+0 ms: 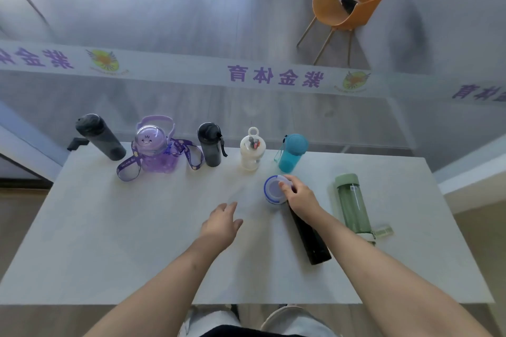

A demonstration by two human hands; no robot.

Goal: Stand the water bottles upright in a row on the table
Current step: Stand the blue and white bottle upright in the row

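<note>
Right hand (299,197) grips the blue-rimmed bottle (272,189) (at its lid); left hand (221,224) empty, fingers relaxed.

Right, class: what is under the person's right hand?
The right hand grips a blue-rimmed lid; a black bottle lies on the table below the wrist. The black bottle's top end is covered.
</note>
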